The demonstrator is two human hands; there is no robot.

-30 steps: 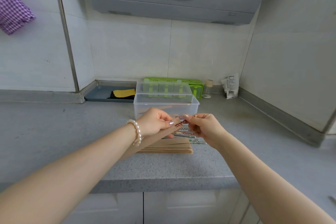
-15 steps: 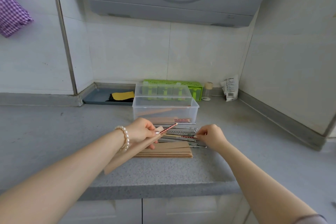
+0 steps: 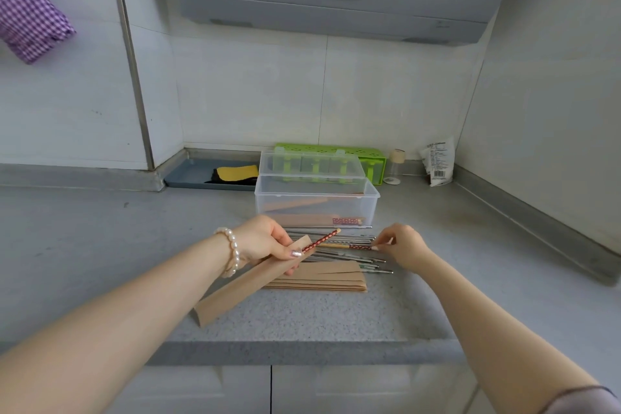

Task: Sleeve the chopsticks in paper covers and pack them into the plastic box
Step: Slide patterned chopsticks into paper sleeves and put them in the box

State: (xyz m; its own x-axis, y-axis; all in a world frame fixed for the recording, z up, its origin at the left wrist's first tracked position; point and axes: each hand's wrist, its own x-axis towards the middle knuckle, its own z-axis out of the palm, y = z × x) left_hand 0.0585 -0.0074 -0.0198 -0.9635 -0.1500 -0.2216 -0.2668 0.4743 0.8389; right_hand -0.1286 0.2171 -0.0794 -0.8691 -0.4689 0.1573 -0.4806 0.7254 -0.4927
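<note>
Nearest, white cabinet doors sit under the grey speckled countertop. The left hand grips a paper sleeve with one red-patterned chopstick poking out. Well apart, the right hand pinches another chopstick on the loose pile, beside stacked sleeves. Beyond the hands stands the open plastic box holding sleeved pairs, then a green rack and tiled wall.
</note>
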